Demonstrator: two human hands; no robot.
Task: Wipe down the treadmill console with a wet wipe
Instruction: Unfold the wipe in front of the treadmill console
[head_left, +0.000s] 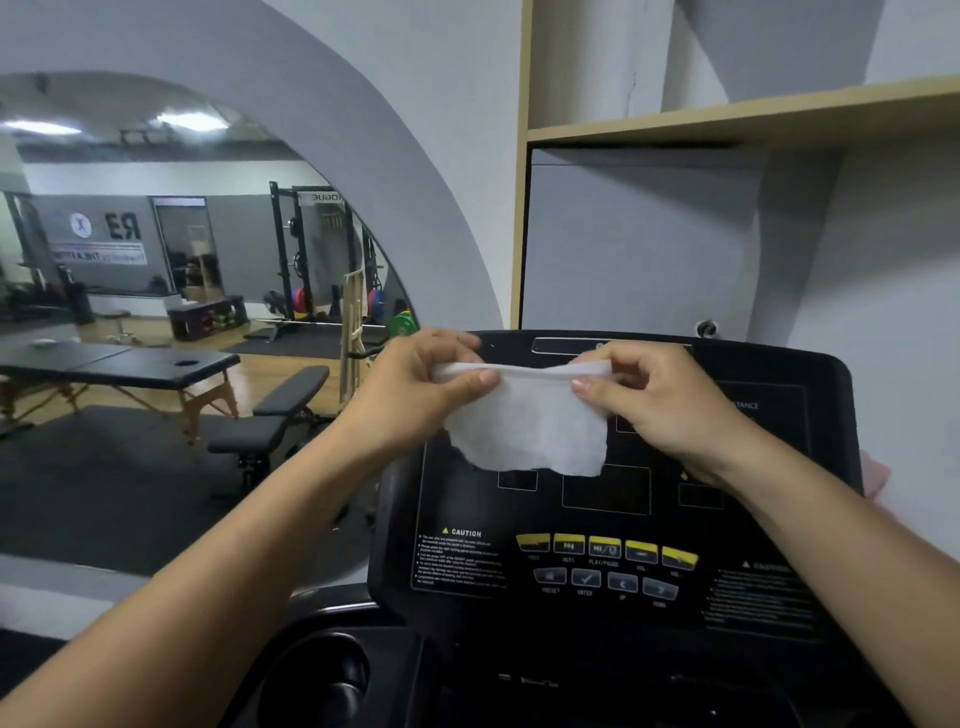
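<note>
A white wet wipe (530, 426) hangs spread in the air in front of the black treatmill console (613, 519). My left hand (415, 384) pinches its top left corner and my right hand (660, 395) pinches its top right corner. The wipe's lower edge dangles just above the dark display windows and does not visibly touch the panel. Yellow and grey buttons (605, 548) run across the console's lower half, with a caution label (462, 558) to their left.
A round cup holder (332, 670) sits low at the console's left. An arched mirror (182, 312) on the left wall reflects a massage table, a bench and a rack. Wooden shelving (727, 119) rises behind the console. Something pink (875, 475) shows at the right edge.
</note>
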